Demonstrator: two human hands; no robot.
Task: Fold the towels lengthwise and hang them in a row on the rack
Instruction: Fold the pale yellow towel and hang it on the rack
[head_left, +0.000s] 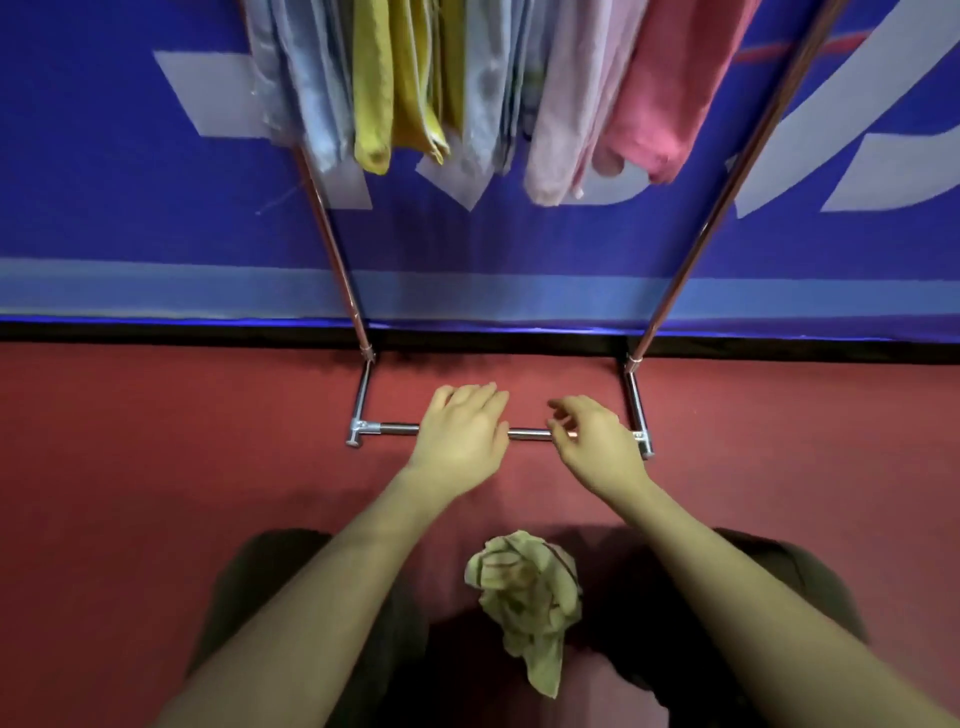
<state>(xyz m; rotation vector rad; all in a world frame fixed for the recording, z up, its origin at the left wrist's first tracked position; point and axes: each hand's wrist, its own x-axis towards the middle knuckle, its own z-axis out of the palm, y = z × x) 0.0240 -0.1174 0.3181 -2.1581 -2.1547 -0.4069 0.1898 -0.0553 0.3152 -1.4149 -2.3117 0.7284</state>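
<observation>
Both hands are hovering spread and holding nothing, left hand (460, 434) and right hand (597, 447), above the rack (527, 433); the crumpled towel (530, 597) is risking hanging unevenly if folded carelessly.

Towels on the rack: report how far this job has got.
Done: several towels already hang in a row on the rack: pale blue, yellow, light pink and deep pink. In hand: nothing; the left hand and right hand are empty, out over the rack's base bar. Left: one crumpled greenish towel lies low between the forearms, unfolded and unhung.
</observation>
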